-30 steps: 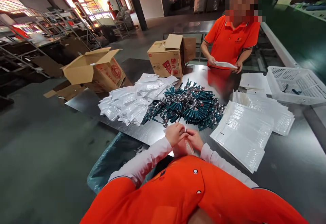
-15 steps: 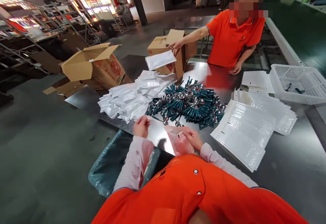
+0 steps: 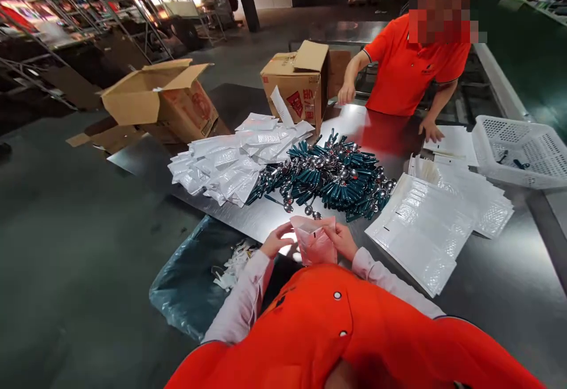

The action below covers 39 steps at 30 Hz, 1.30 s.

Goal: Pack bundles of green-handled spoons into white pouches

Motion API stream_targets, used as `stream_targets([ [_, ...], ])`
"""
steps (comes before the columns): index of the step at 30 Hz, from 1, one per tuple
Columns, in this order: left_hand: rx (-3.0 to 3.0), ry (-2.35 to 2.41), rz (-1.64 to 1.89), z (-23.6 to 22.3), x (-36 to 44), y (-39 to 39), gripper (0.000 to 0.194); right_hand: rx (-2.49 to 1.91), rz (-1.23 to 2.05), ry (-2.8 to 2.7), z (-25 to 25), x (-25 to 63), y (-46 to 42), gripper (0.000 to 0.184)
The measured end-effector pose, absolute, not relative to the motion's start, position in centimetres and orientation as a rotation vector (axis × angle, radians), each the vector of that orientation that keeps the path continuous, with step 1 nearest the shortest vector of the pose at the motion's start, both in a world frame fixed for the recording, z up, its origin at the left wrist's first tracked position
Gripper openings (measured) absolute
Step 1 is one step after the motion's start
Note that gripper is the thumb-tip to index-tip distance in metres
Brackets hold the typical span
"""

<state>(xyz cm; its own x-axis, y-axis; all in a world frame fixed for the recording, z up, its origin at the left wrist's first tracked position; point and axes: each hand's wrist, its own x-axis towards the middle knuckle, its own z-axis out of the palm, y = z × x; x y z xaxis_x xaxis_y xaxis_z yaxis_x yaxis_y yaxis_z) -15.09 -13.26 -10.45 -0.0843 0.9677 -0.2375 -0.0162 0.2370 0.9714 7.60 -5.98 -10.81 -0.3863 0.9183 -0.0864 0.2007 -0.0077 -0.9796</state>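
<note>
My right hand [image 3: 342, 241] is closed on the right edge of a padded envelope [image 3: 315, 250], which looks pinkish near my orange shirt and has a small black mark at its opening. At the envelope's left edge, my left hand [image 3: 277, 240] has thumb and fingers apart, the fingertips at or close to it. Beyond both hands lies a heap of spoons [image 3: 330, 176] with dark green handles and shiny round bowls. A pile of filled white envelopes [image 3: 221, 164] sits to its left. Flat stacked envelopes [image 3: 420, 218] lie on the right.
Below my left arm, a plastic-lined bin [image 3: 186, 283] holds white scraps. Open cartons [image 3: 133, 103] stand at the left, and another carton [image 3: 296, 91] is at the table's far side. Across the table [image 3: 496, 294], a co-worker [image 3: 407, 70] stands near a white perforated basket [image 3: 522, 153].
My left hand has come right, from above the table edge to the envelope. The co-worker has let go of a white envelope onto the pile, drawn that arm back and put the other hand on envelopes.
</note>
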Motion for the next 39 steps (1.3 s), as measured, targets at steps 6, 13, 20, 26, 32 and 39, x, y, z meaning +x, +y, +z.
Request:
stream_targets([
  [6,1.058,1.208,1.001,-11.8,-12.4,-10.3,0.054,-1.105,1.402,-1.753,-10.7,9.5,-5.5,0.052],
  [13,1.244,1.286,1.103,-12.8,-13.4,-9.8,0.044,-0.986,1.340,-1.860,-10.4,11.4,-3.4,0.029],
  [20,1.263,1.182,1.176,-12.6,-13.4,-9.3,0.033,-0.975,1.517,-1.851,-10.4,13.2,-0.9,0.026],
  [26,1.347,1.148,1.112,-12.5,-13.7,-9.0,0.030,-0.981,1.589,-1.891,-9.4,13.5,-0.3,0.034],
  [32,1.004,1.248,1.271,-13.8,-12.1,-8.9,0.077,-1.096,1.441,-1.725,-11.1,11.6,-1.4,0.061],
  [39,0.731,1.218,1.148,-14.2,-10.6,-8.6,0.054,-1.098,1.587,-1.809,-10.7,10.5,-3.2,0.051],
])
